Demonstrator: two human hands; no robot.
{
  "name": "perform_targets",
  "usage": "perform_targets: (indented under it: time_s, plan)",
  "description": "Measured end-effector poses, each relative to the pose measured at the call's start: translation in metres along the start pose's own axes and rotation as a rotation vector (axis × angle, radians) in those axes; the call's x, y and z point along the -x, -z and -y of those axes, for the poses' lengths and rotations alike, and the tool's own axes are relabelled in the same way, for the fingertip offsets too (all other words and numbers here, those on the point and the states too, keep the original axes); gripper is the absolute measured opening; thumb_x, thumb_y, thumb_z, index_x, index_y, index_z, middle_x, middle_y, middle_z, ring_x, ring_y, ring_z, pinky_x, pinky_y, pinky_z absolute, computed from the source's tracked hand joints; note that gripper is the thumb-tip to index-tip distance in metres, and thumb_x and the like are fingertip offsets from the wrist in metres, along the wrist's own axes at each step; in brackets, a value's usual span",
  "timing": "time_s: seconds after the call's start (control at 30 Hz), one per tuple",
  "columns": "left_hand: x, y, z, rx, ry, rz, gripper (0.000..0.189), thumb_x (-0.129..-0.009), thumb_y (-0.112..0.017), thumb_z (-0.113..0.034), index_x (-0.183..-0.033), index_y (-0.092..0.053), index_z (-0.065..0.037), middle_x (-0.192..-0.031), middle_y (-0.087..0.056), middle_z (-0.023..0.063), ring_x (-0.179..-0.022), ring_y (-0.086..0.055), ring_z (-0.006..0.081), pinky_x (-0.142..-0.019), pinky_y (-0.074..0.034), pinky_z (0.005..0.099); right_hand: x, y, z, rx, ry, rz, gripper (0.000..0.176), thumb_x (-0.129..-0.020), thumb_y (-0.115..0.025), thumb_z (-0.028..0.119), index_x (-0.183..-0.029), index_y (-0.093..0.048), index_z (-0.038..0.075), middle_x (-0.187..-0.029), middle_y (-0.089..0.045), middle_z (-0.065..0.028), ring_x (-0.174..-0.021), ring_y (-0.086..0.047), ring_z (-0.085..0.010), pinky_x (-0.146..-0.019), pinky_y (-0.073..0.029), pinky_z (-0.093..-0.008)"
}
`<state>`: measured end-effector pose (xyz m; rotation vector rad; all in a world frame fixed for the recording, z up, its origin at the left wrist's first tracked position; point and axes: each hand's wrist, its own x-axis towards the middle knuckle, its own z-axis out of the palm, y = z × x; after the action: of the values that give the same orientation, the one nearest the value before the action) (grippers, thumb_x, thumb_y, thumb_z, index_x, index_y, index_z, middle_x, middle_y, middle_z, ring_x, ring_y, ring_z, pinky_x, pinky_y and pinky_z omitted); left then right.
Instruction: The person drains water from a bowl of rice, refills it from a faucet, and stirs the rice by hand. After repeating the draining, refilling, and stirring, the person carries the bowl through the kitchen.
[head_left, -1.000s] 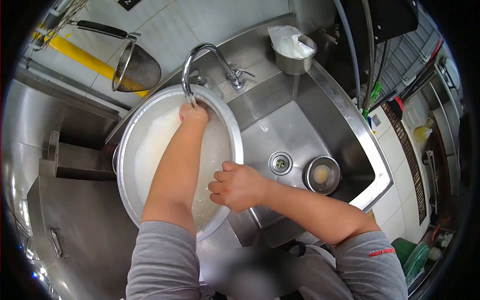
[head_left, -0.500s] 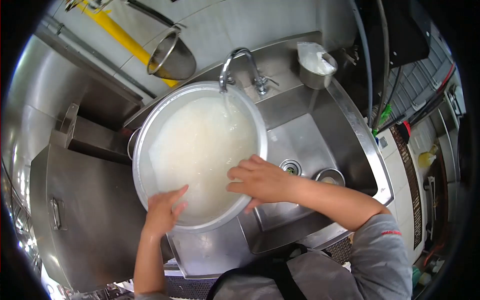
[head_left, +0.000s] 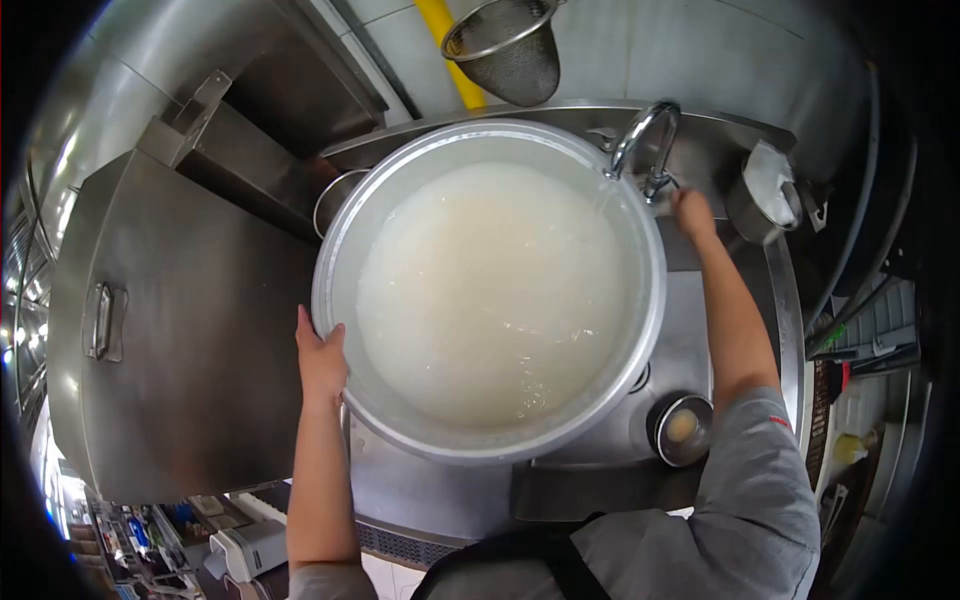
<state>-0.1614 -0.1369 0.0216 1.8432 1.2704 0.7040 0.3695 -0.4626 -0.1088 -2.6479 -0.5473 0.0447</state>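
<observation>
The large round pot (head_left: 653, 300) of cloudy liquid fills the centre. At its left rim the left hand (head_left: 322, 362) points upward, thumb and forefinger spread apart. The right arm stretches to the upper right, its hand (head_left: 692, 212) curled beside the tap (head_left: 624, 150); whether those fingers grip its lever, I cannot tell.

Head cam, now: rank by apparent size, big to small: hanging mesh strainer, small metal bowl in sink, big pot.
1. Big pot, by far the largest.
2. Mesh strainer, at the picture's top edge.
3. Small metal bowl.
Apparent size only; nearness to the camera may differ.
</observation>
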Motion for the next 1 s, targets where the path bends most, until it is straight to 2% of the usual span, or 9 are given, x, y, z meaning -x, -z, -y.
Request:
perform_targets:
  time_s: [0.17,0.23,0.4,0.53,0.6,0.67,0.77,0.93,1.0]
  plan:
    - [0.013,-0.003,-0.029,0.038,0.077,0.055,0.059,-0.092,-0.056,-0.004,-0.145,-0.032,0.002,-0.144,-0.041,0.0202,-0.127,-0.049,0.0267,-0.105,-0.039,0.0348,-0.017,0.011,-0.028,0.184,0.122,-0.21,0.053,-0.088,-0.063,0.049,-0.102,-0.065,-0.002,-0.097,-0.068,-0.025,-0.091,-0.065,-0.0413,-0.08,-0.051,-0.0485]
    - [0.012,-0.006,-0.029,0.173,0.096,0.067,0.057,-0.092,-0.054,-0.002,-0.144,-0.033,0.002,-0.139,-0.048,0.0191,-0.123,-0.052,0.0259,-0.104,-0.04,0.0342,-0.026,0.002,-0.043,0.124,0.193,0.156,0.048,-0.088,-0.065,0.043,-0.1,-0.065,-0.003,-0.097,-0.068,-0.0249,-0.091,-0.065,-0.0404,-0.076,-0.05,-0.0477]
    - [0.014,-0.008,-0.032,0.135,0.103,0.025,0.053,-0.093,-0.053,-0.001,-0.142,-0.035,0.003,-0.131,-0.056,0.0186,-0.118,-0.056,0.025,-0.101,-0.042,0.0327,-0.062,0.03,-0.015,0.058,0.286,0.046,0.041,-0.089,-0.062,0.033,-0.084,-0.066,-0.008,-0.083,-0.065,-0.0296,-0.083,-0.065,-0.044,-0.075,-0.05,-0.0473]
    - [0.012,-0.008,-0.029,0.136,0.058,0.013,0.05,-0.092,-0.056,-0.004,-0.138,-0.038,0.004,-0.125,-0.059,0.0181,-0.112,-0.059,0.0242,-0.097,-0.044,0.0322,-0.073,-0.009,-0.002,-0.017,0.085,-0.08,0.044,-0.091,-0.06,0.036,-0.083,-0.067,-0.007,-0.088,-0.065,-0.0298,-0.087,-0.063,-0.0467,-0.076,-0.049,-0.0491]
    - [0.007,-0.005,-0.019,0.109,0.088,0.019,0.044,-0.093,-0.059,-0.01,-0.131,-0.043,0.004,-0.119,-0.062,0.0173,-0.104,-0.061,0.0237,-0.092,-0.047,0.0324,-0.043,-0.019,-0.001,-0.892,-0.285,0.091,0.035,-0.094,-0.059,0.041,-0.097,-0.068,0.007,-0.061,-0.056,-0.0025,-0.051,-0.052,-0.0217,-0.053,-0.043,-0.0374]
    - [0.002,-0.006,-0.005,0.143,0.105,0.006,0.042,-0.094,-0.06,-0.014,-0.128,-0.045,0.005,-0.116,-0.062,0.0173,-0.102,-0.061,0.0235,-0.09,-0.047,0.0326,0.045,0.02,0.058,-1.514,-0.514,0.184,0.035,-0.096,-0.057,0.047,-0.1,-0.066,0.013,-0.072,-0.052,0.0053,-0.06,-0.044,-0.0107,-0.056,-0.039,-0.0289]
    - [0.006,-0.003,-0.008,0.177,0.13,0.009,0.039,-0.095,-0.059,-0.02,-0.122,-0.049,0.006,-0.11,-0.064,0.0183,-0.099,-0.062,0.0233,-0.087,-0.047,0.0332,0.174,0.088,0.13,-1.866,-0.213,0.368,0.057,-0.097,-0.056,0.042,-0.138,-0.046,0.003,-0.134,-0.051,-0.0114,-0.124,-0.05,-0.0217,-0.106,-0.039,-0.0358]
    - [0.035,-0.004,-0.002,0.151,0.101,-0.02,0.04,-0.096,-0.057,-0.022,-0.122,-0.047,0.007,-0.111,-0.062,0.0174,-0.1,-0.06,0.0234,-0.088,-0.046,0.0343,0.253,0.096,0.148,-1.486,-0.106,0.143,0.073,-0.09,-0.05,-0.003,-0.153,-0.017,0.012,-0.146,-0.039,-0.0178,-0.127,-0.047,-0.0267,-0.103,-0.041,-0.0345]
    - [0.049,0.002,0.003,0.319,0.154,0.027,0.038,-0.095,-0.056,-0.02,-0.121,-0.045,0.006,-0.111,-0.061,0.0164,-0.1,-0.059,0.0227,-0.091,-0.044,0.0333,0.268,0.092,0.147,-1.478,-0.176,0.093,0.072,-0.09,-0.051,-0.002,-0.153,-0.018,0.011,-0.145,-0.041,-0.019,-0.126,-0.048,-0.0275,-0.102,-0.042,-0.035]
